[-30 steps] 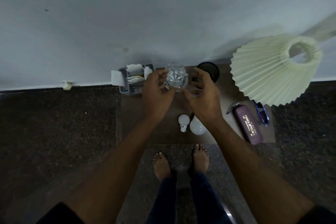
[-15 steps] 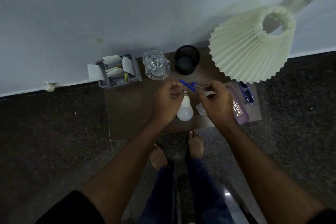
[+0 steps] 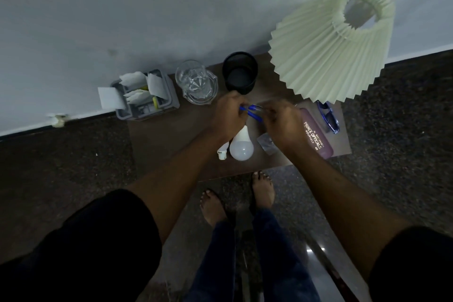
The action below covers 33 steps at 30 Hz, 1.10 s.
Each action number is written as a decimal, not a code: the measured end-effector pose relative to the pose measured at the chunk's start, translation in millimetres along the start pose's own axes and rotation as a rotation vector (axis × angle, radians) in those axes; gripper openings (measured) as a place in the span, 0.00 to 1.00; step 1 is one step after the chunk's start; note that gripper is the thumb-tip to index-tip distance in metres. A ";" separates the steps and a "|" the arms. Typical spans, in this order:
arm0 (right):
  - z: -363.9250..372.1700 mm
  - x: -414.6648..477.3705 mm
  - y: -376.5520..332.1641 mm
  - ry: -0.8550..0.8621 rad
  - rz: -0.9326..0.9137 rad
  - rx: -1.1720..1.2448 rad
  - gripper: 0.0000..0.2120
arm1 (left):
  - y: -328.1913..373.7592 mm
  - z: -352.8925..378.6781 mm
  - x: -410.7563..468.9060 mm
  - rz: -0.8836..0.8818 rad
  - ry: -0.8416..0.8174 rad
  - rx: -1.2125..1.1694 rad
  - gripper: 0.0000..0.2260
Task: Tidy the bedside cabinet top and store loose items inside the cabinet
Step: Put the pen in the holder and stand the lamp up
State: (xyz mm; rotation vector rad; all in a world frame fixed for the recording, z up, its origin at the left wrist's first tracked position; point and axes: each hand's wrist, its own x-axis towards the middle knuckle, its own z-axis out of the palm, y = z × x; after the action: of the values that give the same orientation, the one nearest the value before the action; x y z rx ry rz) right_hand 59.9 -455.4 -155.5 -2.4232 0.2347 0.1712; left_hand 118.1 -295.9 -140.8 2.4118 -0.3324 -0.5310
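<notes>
Both hands meet over the brown cabinet top [image 3: 161, 144]. My left hand [image 3: 229, 114] and my right hand [image 3: 280, 121] each pinch the blue pens [image 3: 252, 111] between them, lifted just above the wood. Under my wrists lie a large white bulb [image 3: 241, 147], a small white bulb [image 3: 223, 151] and a clear wrapper [image 3: 266, 143]. A purple glasses case [image 3: 317, 137] and blue glasses [image 3: 328, 117] lie to the right.
At the back stand a grey organiser [image 3: 143, 98] with papers, a clear glass jug [image 3: 196, 82] and a black cup [image 3: 240, 72]. A pleated cream lampshade [image 3: 328, 49] overhangs the right back corner. My bare feet [image 3: 236, 193] stand on dark stone floor before the cabinet.
A second ago both hands held the glass jug; it now stands at the back. My hands came down to the pens and have gathered them together above the bulbs.
</notes>
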 end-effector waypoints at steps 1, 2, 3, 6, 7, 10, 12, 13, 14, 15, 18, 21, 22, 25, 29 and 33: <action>3.3 4.9 1.0 -0.022 -0.003 -0.034 0.10 | 1.8 -0.1 2.3 0.033 -0.053 0.045 0.10; 6.4 9.3 2.0 -0.045 0.003 -0.067 0.09 | 3.4 -0.1 4.1 0.065 -0.093 0.091 0.11; 8.9 13.0 2.6 -0.070 0.010 -0.094 0.08 | 4.4 0.1 5.7 0.090 -0.118 0.140 0.11; 12.7 21.8 3.2 -0.134 -0.001 -0.140 0.07 | 5.5 2.8 10.9 0.148 -0.150 0.277 0.11; 13.1 24.0 3.4 -0.154 -0.002 -0.150 0.07 | 6.2 4.0 12.8 0.159 -0.157 0.310 0.11; 15.0 29.7 4.8 -0.209 0.000 -0.175 0.08 | 7.2 6.6 19.2 0.181 -0.180 0.356 0.10; 16.6 32.5 5.7 -0.242 0.007 -0.183 0.08 | 7.2 8.2 23.2 0.199 -0.192 0.382 0.10; 17.5 33.8 5.9 -0.247 0.013 -0.188 0.09 | 7.0 8.7 24.7 0.206 -0.197 0.397 0.10; 18.5 34.9 6.0 -0.247 0.018 -0.196 0.09 | 6.6 9.2 25.8 0.213 -0.200 0.409 0.09; 19.1 36.1 6.1 -0.248 0.022 -0.202 0.09 | 6.3 9.6 26.7 0.218 -0.201 0.417 0.09; 20.7 37.9 5.0 -0.268 0.028 -0.201 0.10 | 5.8 10.1 28.6 0.228 -0.203 0.429 0.07; 21.6 37.8 4.3 -0.241 0.026 -0.202 0.08 | 6.0 10.5 29.4 0.227 -0.217 0.440 0.06; 22.0 37.4 4.4 -0.233 0.029 -0.205 0.08 | 6.3 10.7 29.8 0.229 -0.224 0.449 0.06; 23.3 35.3 4.6 -0.213 0.054 -0.219 0.08 | 7.4 12.2 30.2 0.237 -0.254 0.485 0.06; 21.0 31.5 3.8 -0.169 0.069 -0.229 0.09 | 10.2 14.0 31.9 0.255 -0.303 0.519 0.08; 14.5 26.9 1.6 -0.146 0.108 -0.237 0.12 | 13.9 12.0 31.5 0.273 -0.313 0.591 0.10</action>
State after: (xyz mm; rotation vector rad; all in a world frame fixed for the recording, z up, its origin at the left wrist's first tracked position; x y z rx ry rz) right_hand 84.8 -450.4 -172.5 -2.6190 0.2927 0.4454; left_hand 139.1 -324.3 -149.6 2.7637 -1.0659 -0.7655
